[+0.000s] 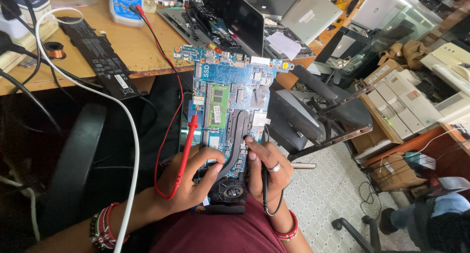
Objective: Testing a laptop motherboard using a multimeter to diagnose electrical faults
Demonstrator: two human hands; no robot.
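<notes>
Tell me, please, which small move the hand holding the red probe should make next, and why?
Probably lower the red probe until its tip meets the blue laptop motherboard. The left hand holds it angled, with its tip at the board's left edge near the green memory module. The right hand already holds the black probe beside the heat pipe.

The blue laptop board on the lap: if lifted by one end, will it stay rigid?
The blue board probably stays stiff, being flat. The fan and copper pipe likely weight the near end. Exposed chips look fragile; edges seem safer.
</notes>
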